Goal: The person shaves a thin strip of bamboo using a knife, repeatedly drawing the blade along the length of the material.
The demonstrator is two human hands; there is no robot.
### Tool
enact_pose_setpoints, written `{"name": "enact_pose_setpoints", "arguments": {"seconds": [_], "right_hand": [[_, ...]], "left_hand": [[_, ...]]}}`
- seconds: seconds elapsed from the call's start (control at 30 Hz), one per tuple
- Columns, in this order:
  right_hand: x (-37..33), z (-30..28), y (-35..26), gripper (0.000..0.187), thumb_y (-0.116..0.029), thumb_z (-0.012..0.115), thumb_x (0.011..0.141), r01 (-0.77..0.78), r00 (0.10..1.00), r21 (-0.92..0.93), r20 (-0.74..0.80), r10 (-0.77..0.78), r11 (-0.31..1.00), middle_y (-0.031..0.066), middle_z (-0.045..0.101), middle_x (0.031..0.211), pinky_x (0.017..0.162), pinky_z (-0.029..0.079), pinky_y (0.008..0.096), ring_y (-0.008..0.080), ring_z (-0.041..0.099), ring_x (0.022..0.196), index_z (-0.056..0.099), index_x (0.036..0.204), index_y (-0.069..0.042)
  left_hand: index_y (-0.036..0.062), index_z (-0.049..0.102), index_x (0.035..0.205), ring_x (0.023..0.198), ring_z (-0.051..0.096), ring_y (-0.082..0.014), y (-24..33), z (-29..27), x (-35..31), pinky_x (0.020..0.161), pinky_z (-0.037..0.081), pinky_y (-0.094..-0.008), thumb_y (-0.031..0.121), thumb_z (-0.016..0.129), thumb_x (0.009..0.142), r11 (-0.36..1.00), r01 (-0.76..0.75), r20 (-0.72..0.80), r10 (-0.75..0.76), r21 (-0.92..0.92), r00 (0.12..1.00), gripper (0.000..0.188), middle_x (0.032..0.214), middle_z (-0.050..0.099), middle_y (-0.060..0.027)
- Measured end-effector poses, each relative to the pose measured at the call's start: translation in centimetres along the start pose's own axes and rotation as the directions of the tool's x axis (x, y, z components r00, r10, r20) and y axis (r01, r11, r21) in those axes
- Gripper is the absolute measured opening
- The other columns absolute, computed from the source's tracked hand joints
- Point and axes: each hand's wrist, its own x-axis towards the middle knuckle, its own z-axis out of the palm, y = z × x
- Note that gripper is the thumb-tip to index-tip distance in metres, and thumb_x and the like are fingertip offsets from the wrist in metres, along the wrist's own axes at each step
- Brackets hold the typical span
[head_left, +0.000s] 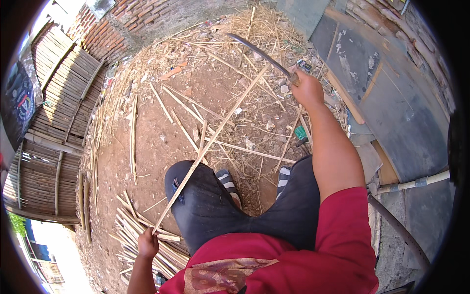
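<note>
My left hand [148,243] is closed round the near end of a long pale bamboo strip [196,164]. The strip slants up and to the right, passing over my left knee, and its far end lies close to the blade. In my right hand [309,91], the fingers are wrapped round the handle of a machete [259,52]. Its dark, slightly curved blade points away to the upper left. I cannot tell whether blade and strip touch. Beside my left hand lies a pile of split bamboo strips [142,250].
Loose strips [133,139] are scattered over the dirt ground [117,166]. Dry straw [279,29] and rubble lie at the far side. A woven bamboo panel [63,93] stands on the left, a brick wall [132,22] behind. Grey boards [406,117] lean on the right. A green object [300,132] lies near my right foot.
</note>
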Motion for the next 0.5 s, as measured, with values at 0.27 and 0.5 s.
{"name": "enact_pose_setpoints", "arguments": {"seconds": [0.27,0.5], "right_hand": [[0.0,-0.6,-2.3,0.037,-0.016,0.073,0.079,0.330,0.938,-0.089,0.145,-0.315,0.940,0.0144,0.073,0.098,0.081,0.055,0.0487,0.0361,0.070,0.094,0.068,0.115,-0.012],[0.4,-0.7,0.5,0.036,-0.019,0.071,0.081,-0.194,0.979,0.127,-0.042,0.201,0.973,0.0149,0.073,0.094,0.080,0.055,0.0462,0.0366,0.070,0.091,0.067,0.116,-0.011]], "left_hand": [[0.0014,0.061,0.099,0.078,0.064,-0.0492,-0.1,0.7,-0.1,0.070,0.050,-0.0550,0.004,0.057,0.092,0.998,0.062,0.026,-0.062,-0.022,0.998,0.008,0.079,0.066,-0.0253],[0.0045,0.060,0.101,0.072,0.063,-0.0477,-1.2,0.9,-0.7,0.064,0.050,-0.0538,0.010,0.059,0.095,0.999,0.029,0.012,-0.029,-0.020,1.000,0.008,0.075,0.065,-0.0230]]}}
